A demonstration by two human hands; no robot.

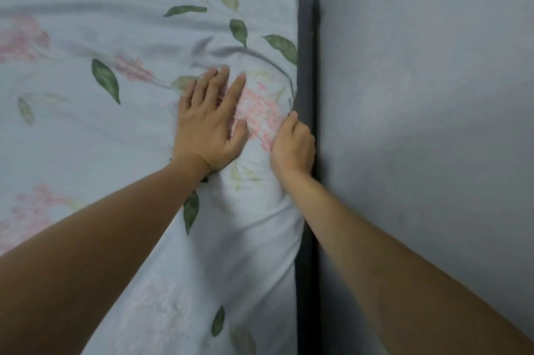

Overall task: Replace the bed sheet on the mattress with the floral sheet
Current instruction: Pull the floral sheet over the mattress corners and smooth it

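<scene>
**Floral sheet on the bed, both hands working the wall-side edge**

So the sheet [115, 37] is the landmark here: pale blue with pink flower clusters and green leaves, one sheet, spread over the bed and filling the left two thirds of the view. Its visible edge runs top to bottom, so that's the long line you can see; the far ends are out of view.

Left to right from there: the left hand [206, 120] lies flat on the sheet a bit in from that edge, fingers straight and slightly spread, pressing down, holding nothing. Creases fan out around it. Just right of it, at the sheet's edge, the right hand [293, 143] has its fingers curled over a bunched bit of the fabric, thumb side up. Fingertips are hidden behind the edge.

Right of the sheet's edge is a dark narrow gap [307, 94], also running top to bottom, then one plain grey wall [419, 94] beside it.

Two hands, both bare forearms in view.
</scene>
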